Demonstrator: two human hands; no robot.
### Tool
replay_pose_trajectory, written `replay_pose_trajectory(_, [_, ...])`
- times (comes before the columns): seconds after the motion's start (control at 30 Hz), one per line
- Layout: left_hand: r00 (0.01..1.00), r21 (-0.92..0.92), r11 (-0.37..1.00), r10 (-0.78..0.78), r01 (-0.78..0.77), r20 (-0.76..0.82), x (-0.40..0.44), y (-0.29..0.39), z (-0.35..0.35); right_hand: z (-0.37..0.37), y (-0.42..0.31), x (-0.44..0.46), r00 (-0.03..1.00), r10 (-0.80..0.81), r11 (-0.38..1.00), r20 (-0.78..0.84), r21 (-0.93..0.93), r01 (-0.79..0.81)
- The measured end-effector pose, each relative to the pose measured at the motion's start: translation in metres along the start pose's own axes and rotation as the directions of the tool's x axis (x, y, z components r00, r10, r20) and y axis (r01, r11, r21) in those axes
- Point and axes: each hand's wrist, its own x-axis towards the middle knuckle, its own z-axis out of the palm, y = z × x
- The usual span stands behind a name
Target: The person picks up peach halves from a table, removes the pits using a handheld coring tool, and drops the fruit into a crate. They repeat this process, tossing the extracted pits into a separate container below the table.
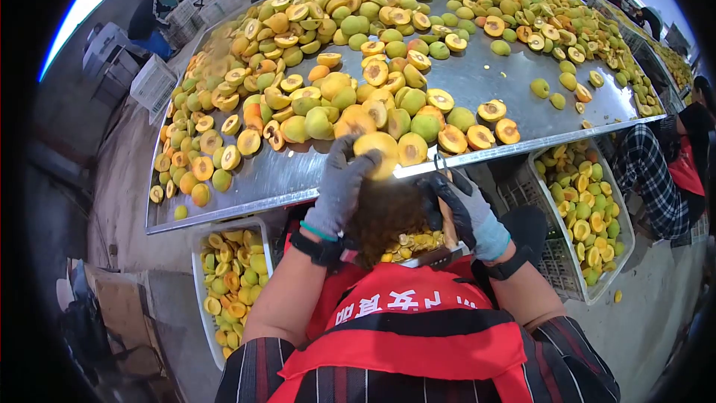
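Left hand (pixel 337 192), grey glove with dark fingertips: pinching a yellow fruit (pixel 379 154) between thumb and fingers. Fruit is at the near edge of the table, overlapping the front of the heap in this view. Right hand (pixel 464 205), also gloved: fingers curled round a slim tool, a thin dark loop showing above them; tool type cannot be told.

Around the hands: heap (pixel 339 97) of halved and whole fruit, green to orange, lies directly beyond the left hand. A blurred brown mass (pixel 386 218) sits between the wrists and hides part of what is below; identity unclear. Under it, yellow pieces (pixel 414 243) show in a container, partly covered. Left crate (pixel 196 269), full of halves, stands below the table edge; right crate (pixel 625 242), also full, stands beyond the right forearm. Red apron (pixel 403 295) with white characters fills the near foreground.

Surface: table (pixel 477 75), bare shiny metal with a raised rim, more fruit scattered at right.

Room: grey floor (pixel 123 186), one fruit loose beside the right crate. White basket (pixel 154 82) at left. Bright window (pixel 71 24) upper left. Plaid sleeve (pixel 647 172) of a co-worker at right; others seated beyond the table.
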Motion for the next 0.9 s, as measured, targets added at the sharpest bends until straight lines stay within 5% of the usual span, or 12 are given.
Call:
replay_pose_trajectory(0.1, [0.967,0.07,0.986,-0.161,0.15,0.199,-0.032,0.001,-0.001,0.023,-0.004,0.006,0.997,0.022,0.993,-0.069,-0.114,-0.03])
replay_pose_trajectory(0.2, [0.954,-0.132,0.986,-0.054,0.097,0.296,-0.055,0.009,0.005,0.04,-0.001,0.001,0.989,0.037,0.973,-0.145,-0.222,-0.069])
replay_pose_trajectory(0.27, [0.94,-0.165,0.985,0.002,0.058,0.342,-0.061,0.01,0.002,0.045,0.016,0.007,0.995,-0.025,0.991,-0.093,0.132,0.037])
replay_pose_trajectory(0.4, [0.909,-0.436,0.873,-0.022,0.22,0.416,-0.069,-0.006,-0.016,0.048,0.026,-0.003,0.983,0.178,0.972,-0.05,0.168,-0.167])
replay_pose_trajectory(0.47, [0.886,-0.504,0.806,-0.052,0.309,0.461,-0.066,-0.015,-0.024,0.052,0.019,-0.011,0.983,0.177,0.981,-0.044,0.086,-0.173])
replay_pose_trajectory(0.53, [0.826,-0.681,0.564,-0.005,0.468,0.564,-0.061,-0.018,-0.027,0.049,0.016,-0.014,0.999,-0.047,0.976,-0.01,-0.213,0.044])
replay_pose_trajectory(0.6, [0.862,-0.642,0.643,-0.059,0.418,0.503,-0.065,-0.014,-0.032,0.049,0.007,-0.013,1.0,0.021,0.975,-0.012,-0.222,-0.023])
replay_pose_trajectory(0.7, [0.892,-0.689,0.61,-0.069,0.391,0.446,-0.068,-0.015,-0.037,0.056,-0.008,-0.013,0.987,-0.127,0.748,0.102,-0.644,0.162])
replay_pose_trajectory(0.83, [0.924,-0.534,0.807,-0.034,0.25,0.381,-0.077,-0.009,-0.032,0.063,-0.007,-0.011,0.974,-0.177,0.562,0.144,-0.797,0.22])
replay_pose_trajectory(0.9, [0.94,-0.454,0.876,0.002,0.162,0.34,-0.081,-0.006,-0.028,0.064,-0.006,-0.009,0.984,-0.105,0.577,0.144,-0.797,0.178])
